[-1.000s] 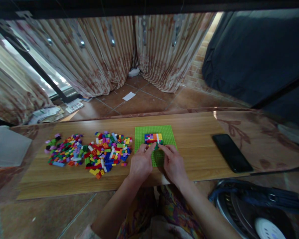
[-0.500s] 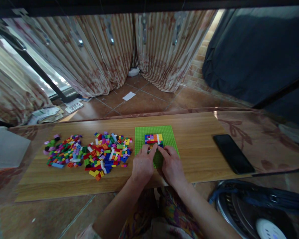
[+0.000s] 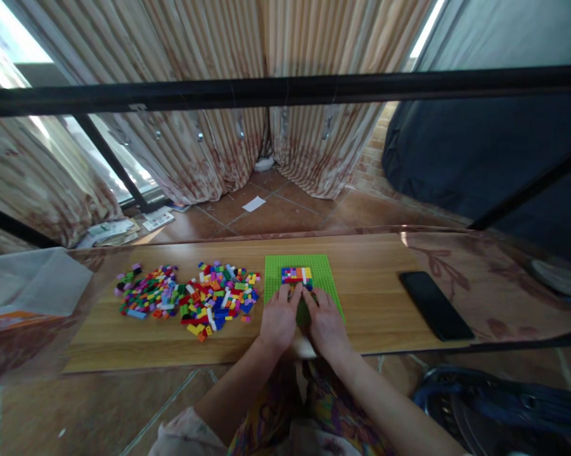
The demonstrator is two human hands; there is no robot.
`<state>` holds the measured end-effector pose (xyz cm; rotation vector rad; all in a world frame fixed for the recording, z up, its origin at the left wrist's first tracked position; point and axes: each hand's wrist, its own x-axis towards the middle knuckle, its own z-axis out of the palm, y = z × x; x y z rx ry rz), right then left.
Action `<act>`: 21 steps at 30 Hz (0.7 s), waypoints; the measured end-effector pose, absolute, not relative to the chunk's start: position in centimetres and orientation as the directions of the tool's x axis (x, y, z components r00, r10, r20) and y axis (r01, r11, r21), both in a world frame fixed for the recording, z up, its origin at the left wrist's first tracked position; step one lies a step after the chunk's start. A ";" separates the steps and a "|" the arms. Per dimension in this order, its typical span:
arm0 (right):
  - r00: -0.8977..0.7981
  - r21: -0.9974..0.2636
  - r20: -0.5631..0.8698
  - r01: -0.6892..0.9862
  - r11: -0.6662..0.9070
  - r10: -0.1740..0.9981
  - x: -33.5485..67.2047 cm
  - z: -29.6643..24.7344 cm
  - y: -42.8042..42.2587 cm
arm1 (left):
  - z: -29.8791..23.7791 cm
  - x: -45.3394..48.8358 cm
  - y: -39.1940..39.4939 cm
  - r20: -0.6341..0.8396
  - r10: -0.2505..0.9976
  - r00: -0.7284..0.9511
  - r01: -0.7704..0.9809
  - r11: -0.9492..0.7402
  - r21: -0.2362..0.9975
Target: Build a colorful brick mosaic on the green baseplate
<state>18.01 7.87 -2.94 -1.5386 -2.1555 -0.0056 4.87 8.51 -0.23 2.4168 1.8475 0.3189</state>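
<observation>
A green studded baseplate (image 3: 275, 263) lies on the wooden board, carrying a compact patch of multicoloured toy bricks (image 3: 296, 275). My left hand (image 3: 279, 322) reaches over the plate's near left part, fingers stretched and apart, tips at the near edge of the patch. Beside it, my right hand (image 3: 327, 322) has its fingers extended and spread, with the fingertips at the patch's near right corner. The two index fingers almost meet. Bricks right under the fingertips are hidden, and no held brick can be made out in either hand.
Left of the plate lie two heaps of loose bricks, a nearer heap (image 3: 221, 297) and a farther-left heap (image 3: 149, 291). A black phone (image 3: 436, 305) rests on the wooden board (image 3: 371, 285) at right. A translucent plastic box (image 3: 35, 282) stands at the far left. A dark bar (image 3: 285, 94) crosses beyond.
The camera view has tilted up and shifted, so the board sits lower and more to the right. Both hands stay at the patch's near edge, the fingers slightly more spread.
</observation>
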 end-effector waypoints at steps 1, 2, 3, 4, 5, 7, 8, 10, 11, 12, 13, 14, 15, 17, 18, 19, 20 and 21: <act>-0.250 -0.265 0.407 0.888 0.375 0.879 18.0 -3.0 7.9 | -0.2 4.9 8.4 0.131 0.961 0.243 0.940 -0.266 0.213; -0.251 -0.266 0.428 0.884 0.386 0.868 18.1 -3.0 7.8 | -0.3 4.8 8.2 0.149 0.962 0.230 0.934 -0.261 0.242; -0.246 -0.276 0.447 0.877 0.394 0.860 18.3 -2.9 7.7 | -0.3 4.7 7.9 0.169 0.962 0.215 0.926 -0.255 0.279; -0.238 -0.294 0.463 0.868 0.401 0.854 18.4 -2.9 7.5 | -0.4 4.5 7.4 0.193 0.961 0.198 0.912 -0.253 0.323; -0.229 -0.318 0.474 0.856 0.408 0.850 18.7 -2.9 7.3 | -0.4 4.3 6.9 0.221 0.958 0.183 0.893 -0.256 0.371; -0.213 -0.368 0.484 0.831 0.418 0.849 19.1 -2.9 6.5 | -0.7 3.4 5.5 0.285 0.945 0.159 0.842 -0.281 0.461; -0.210 -0.388 0.486 0.818 0.425 0.848 19.3 -2.9 6.0 | -0.9 2.9 4.7 0.317 0.936 0.152 0.817 -0.300 0.493; -0.202 -0.421 0.488 0.798 0.432 0.849 19.3 -3.0 5.0 | -1.4 1.7 2.9 0.372 0.923 0.100 0.791 -0.301 0.533; -0.196 -0.435 0.490 0.789 0.433 0.849 19.2 -3.1 4.4 | -1.6 1.0 2.0 0.391 0.918 0.067 0.790 -0.288 0.541; -0.193 -0.448 0.491 0.781 0.436 0.850 18.9 -3.2 3.9 | -1.8 0.4 1.2 0.406 0.913 0.036 0.794 -0.273 0.543; -0.195 -0.457 0.491 0.773 0.441 0.849 18.5 -3.2 3.5 | -1.9 -0.3 0.5 0.418 0.908 0.008 0.800 -0.257 0.542; -0.202 -0.463 0.490 0.764 0.450 0.848 17.9 -3.1 3.1 | -2.0 -1.0 -0.2 0.426 0.904 -0.018 0.806 -0.239 0.542; -0.215 -0.469 0.486 0.753 0.461 0.847 17.3 -3.1 2.8 | -2.1 -1.7 -0.7 0.429 0.902 -0.042 0.810 -0.221 0.544; -0.246 -0.485 0.474 0.728 0.484 0.845 15.9 -2.7 2.5 | -2.1 -3.3 -1.5 0.424 0.901 -0.094 0.815 -0.175 0.552; -0.259 -0.498 0.466 0.713 0.493 0.846 15.1 -2.5 2.5 | -2.1 -4.0 -1.8 0.420 0.899 -0.124 0.817 -0.148 0.558; -0.271 -0.513 0.457 0.698 0.500 0.847 14.5 -2.3 2.5 | -2.1 -4.8 -2.0 0.417 0.895 -0.155 0.817 -0.122 0.564; -0.282 -0.530 0.445 0.682 0.504 0.850 13.8 -2.2 2.6 | -2.1 -5.6 -2.1 0.417 0.889 -0.187 0.815 -0.097 0.572; -0.295 -0.546 0.431 0.667 0.507 0.853 13.2 -2.0 2.7 | -2.1 -6.3 -2.2 0.419 0.881 -0.219 0.810 -0.075 0.582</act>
